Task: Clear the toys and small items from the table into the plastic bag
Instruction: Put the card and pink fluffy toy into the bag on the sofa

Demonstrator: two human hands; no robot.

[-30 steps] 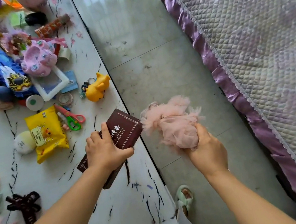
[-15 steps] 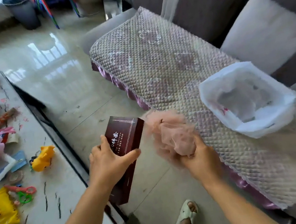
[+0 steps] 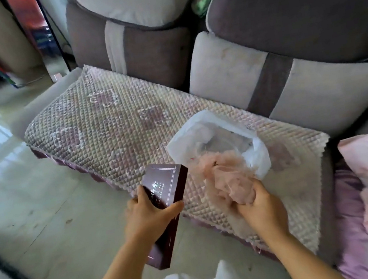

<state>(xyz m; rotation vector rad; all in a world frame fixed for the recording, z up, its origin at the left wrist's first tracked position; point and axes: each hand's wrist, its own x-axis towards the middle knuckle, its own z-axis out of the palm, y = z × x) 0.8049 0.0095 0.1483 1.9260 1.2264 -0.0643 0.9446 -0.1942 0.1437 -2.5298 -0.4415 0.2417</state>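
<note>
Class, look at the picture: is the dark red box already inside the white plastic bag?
No, the left hand holds the dark red box beside the white plastic bag, outside it.

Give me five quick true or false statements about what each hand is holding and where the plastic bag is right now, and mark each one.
1. The left hand grips a dark maroon box. True.
2. The right hand is empty. False: it clutches a pink tulle bundle.
3. The white plastic bag sits open on the quilted sofa cover. True.
4. The maroon box is already inside the bag. False: it is outside, left of the bag's mouth.
5. The tulle bundle is at the bag's near rim. True.
</note>
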